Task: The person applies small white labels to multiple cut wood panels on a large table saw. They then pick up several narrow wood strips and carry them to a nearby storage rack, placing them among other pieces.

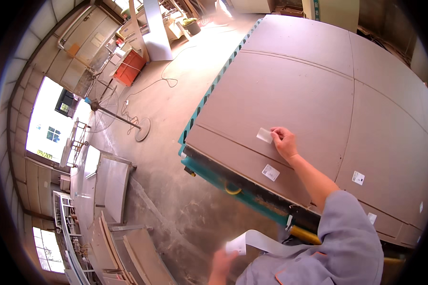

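Observation:
Over the near left part of the large brown panels (299, 95), my right hand (285, 141) pinches a small pale label (264, 135) between thumb and fingertips. Whether the label touches the panel, I cannot tell. Close by, a white printed label (270, 172) lies on a narrow panel strip at the near edge. Further right, other labels (358, 177) sit on the boards. Low in the picture, my left hand (224, 261), smeared by motion, holds the end of a long white strip of labels (259, 240) that curls back toward my body.
The panels rest on a teal-edged machine table (214, 85) with a yellow bar (304, 234) on its near side. To the left are a standing fan (121, 117), its cable on the floor, a red bin (129, 68), and leaning boards (111, 190).

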Demonstrator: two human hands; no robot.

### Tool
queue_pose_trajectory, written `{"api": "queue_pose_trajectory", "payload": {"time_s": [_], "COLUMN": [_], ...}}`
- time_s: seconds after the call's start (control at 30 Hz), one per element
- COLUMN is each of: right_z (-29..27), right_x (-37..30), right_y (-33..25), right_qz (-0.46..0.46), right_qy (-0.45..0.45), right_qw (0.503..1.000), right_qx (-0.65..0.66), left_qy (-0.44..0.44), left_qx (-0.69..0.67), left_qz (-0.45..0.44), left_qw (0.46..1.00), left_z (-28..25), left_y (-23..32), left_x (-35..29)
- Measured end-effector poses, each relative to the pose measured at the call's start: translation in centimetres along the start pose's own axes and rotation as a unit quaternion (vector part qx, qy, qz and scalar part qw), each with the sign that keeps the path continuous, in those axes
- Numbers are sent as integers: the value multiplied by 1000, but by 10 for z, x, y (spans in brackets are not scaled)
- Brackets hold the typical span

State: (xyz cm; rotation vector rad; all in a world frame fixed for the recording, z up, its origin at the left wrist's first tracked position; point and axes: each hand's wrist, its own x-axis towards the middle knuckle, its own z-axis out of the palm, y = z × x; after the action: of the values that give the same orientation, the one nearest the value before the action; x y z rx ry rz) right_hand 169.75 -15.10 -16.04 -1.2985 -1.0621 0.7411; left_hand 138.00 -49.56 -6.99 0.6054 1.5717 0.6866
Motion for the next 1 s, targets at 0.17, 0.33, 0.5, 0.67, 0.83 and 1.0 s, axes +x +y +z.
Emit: {"api": "queue_pose_trajectory", "payload": {"time_s": [0.17,0.33,0.5,0.67,0.83,1.0], "right_z": [-67,-152,-82,-62,-50,-52], "right_x": [54,62,-3,8,-27,-40], "right_y": [29,27,-14,-11,-28,-27], "right_qz": [0,-156,-179,-144,-54,142], "right_qy": [52,99,-143,-165,-143,-86], "right_qw": [996,940,861,808,791,806], "right_qx": [-74,-287,-455,-546,-592,-567], "left_qy": [-63,-138,-168,-187,-82,-50], "left_qx": [88,-19,-8,-34,-212,-341], "left_qz": [-21,-31,6,30,70,116], "left_qw": [994,990,986,981,971,931], "left_z": [-6,-21,-45,-88,-172,-286], "left_y": [59,101,123,142,187,208], "left_x": [32,65,92,140,173,212]}}
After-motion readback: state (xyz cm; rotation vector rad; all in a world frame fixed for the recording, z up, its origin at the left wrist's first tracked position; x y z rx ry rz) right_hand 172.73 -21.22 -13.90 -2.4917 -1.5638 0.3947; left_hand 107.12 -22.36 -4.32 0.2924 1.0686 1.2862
